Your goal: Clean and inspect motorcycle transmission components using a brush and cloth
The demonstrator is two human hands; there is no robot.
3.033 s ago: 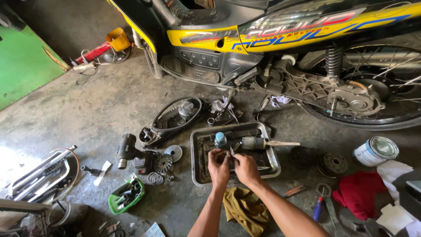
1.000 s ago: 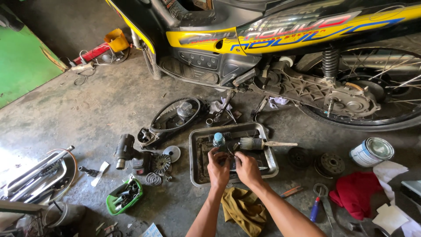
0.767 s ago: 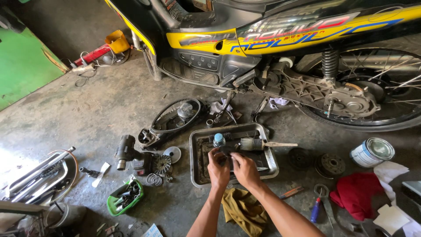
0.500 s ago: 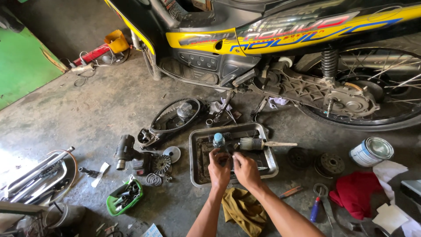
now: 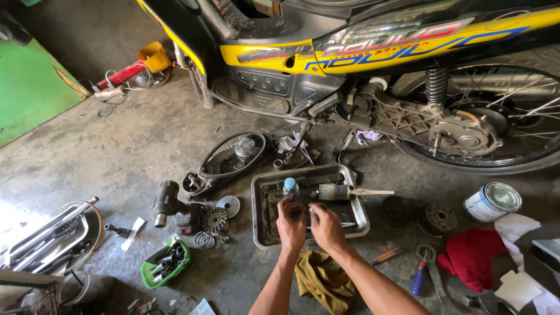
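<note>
Both of my hands reach into a grimy metal tray [image 5: 260, 233] on the concrete floor. My left hand [image 5: 291, 224] and my right hand [image 5: 327, 227] are closed together on a small dark part [image 5: 307, 209] held over the tray's middle. The part itself is mostly hidden by my fingers. Just beyond my fingers a paintbrush [image 5: 344, 192] lies across the tray, with a small bottle with a blue cap [image 5: 290, 186] to its left.
A yellow and black scooter [image 5: 373, 52] stands behind the tray, rear wheel [image 5: 496, 128] at right. A drive belt cover [image 5: 230, 160], clutch parts [image 5: 437, 217], a paint can [image 5: 493, 201], red rag [image 5: 475, 256], olive rag [image 5: 319, 279] and green tool tray [image 5: 166, 263] lie around.
My hands stay together over the tray, only shifting slightly on the small part. Nothing else has moved.
</note>
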